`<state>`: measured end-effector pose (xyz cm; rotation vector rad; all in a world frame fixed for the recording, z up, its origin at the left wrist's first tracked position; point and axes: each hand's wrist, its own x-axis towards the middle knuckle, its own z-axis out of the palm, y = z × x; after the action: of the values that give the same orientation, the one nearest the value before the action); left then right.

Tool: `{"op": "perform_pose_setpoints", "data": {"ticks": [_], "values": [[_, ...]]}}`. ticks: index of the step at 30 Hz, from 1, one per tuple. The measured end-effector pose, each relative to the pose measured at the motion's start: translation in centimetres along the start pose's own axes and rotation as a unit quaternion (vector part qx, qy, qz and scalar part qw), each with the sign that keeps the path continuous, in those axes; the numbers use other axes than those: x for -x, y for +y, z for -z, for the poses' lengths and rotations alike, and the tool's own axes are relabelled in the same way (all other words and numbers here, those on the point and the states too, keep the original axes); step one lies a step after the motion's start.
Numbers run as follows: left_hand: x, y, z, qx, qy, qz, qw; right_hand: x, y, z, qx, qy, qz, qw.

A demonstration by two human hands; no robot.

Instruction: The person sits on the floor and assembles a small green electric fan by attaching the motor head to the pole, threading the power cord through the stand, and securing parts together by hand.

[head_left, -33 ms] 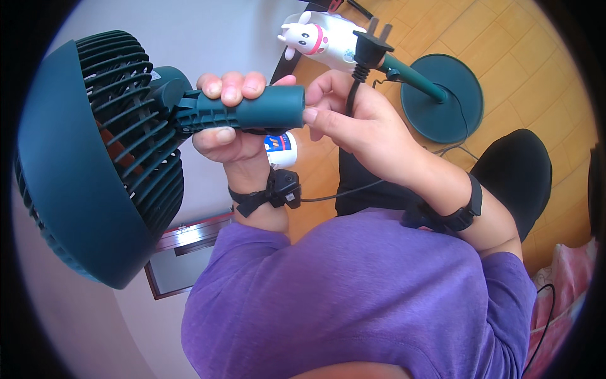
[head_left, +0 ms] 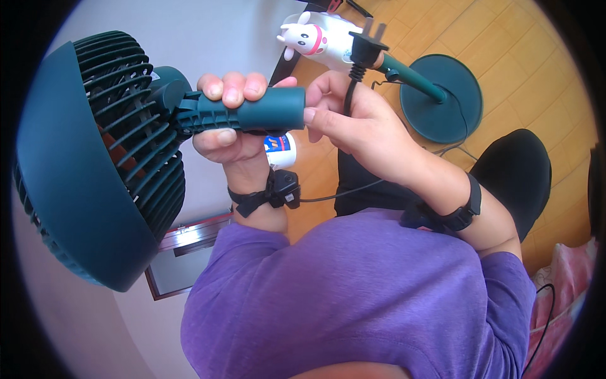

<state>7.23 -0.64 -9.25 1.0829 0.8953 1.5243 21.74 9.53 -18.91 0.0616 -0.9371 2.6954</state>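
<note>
A dark green fan head (head_left: 88, 170) with a slatted rear grille hangs at the left, tipped on its side. My left hand (head_left: 232, 107) is wrapped round its neck (head_left: 273, 108), a short tube whose end points right. At that tube's end my right hand (head_left: 356, 117) is closed, thumb and fingertips meeting by the rim. A black power cord (head_left: 351, 91) runs into this hand, and its two-pin plug (head_left: 368, 49) sticks up above the fingers. What lies right at the pinched fingertips is hidden.
On the wooden floor stands a round green base (head_left: 442, 98) with a slanted pole (head_left: 413, 80) and a thin cord. A white cow-shaped item (head_left: 315, 39) is beside the pole. A white container (head_left: 282, 148) shows below the fan neck. Pink cloth (head_left: 565, 284) lies at the lower right.
The fan head has dipped very slightly, and the plug has shifted a little to the left. Both hands keep nearly the same position and hold.
</note>
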Motion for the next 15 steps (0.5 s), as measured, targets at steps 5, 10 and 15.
{"op": "perform_pose_setpoints", "data": {"ticks": [5, 10, 15], "values": [[0.1, -0.5, 0.6, -0.011, -0.005, 0.021, 1.0, -0.9, 0.3, 0.3, -0.005, 0.0, -0.051, 0.999], [-0.7, -0.9, 0.8, -0.032, 0.008, 0.045, 0.998, -1.5, 0.3, 1.0, -0.022, 0.012, -0.077, 0.997], [-1.0, -0.8, 0.0, -0.042, 0.073, 0.042, 0.996, -1.5, 0.5, 1.7, -0.154, -0.01, -0.093, 0.984]]}}
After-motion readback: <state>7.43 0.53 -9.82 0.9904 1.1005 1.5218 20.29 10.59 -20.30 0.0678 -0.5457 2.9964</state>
